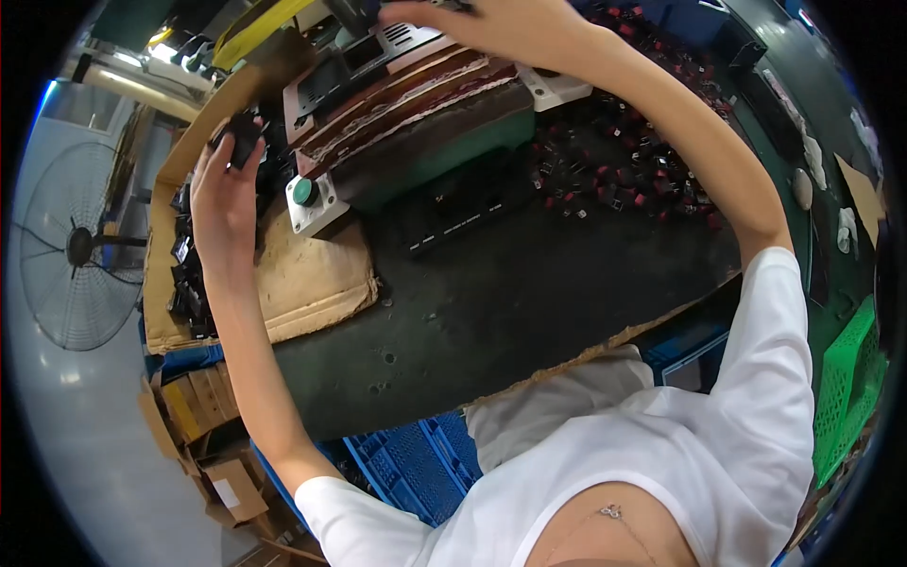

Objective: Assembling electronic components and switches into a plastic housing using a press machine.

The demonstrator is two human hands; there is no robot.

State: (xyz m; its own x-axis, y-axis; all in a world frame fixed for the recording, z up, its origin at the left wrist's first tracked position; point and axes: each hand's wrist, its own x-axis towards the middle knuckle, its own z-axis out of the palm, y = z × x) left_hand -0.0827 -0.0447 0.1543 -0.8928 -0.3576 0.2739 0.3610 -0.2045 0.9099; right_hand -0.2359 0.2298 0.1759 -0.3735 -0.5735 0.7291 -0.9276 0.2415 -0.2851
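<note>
At the left, my left hand [225,194] is closed around a small black plastic part [245,139], held up above the cardboard box's inner side. My right hand [505,33] reaches over the top of the bench machine [425,142], fingers stretched toward its upper plate, with nothing visible in them. The picture's upper edge cuts off some of that hand. A black fixture plate [326,90] lies on the machine's left part. At its front left corner sits a white housing with a green push button [304,192]. A flat black panel [458,215] lies before the machine.
Many small black and red parts [614,180] are heaped at the right on the dark table [491,302]. A cardboard box [170,283] with black parts stands at the left. Blue crates [397,472] sit below the table, a green basket [841,387] at the right, a fan [80,246] far left.
</note>
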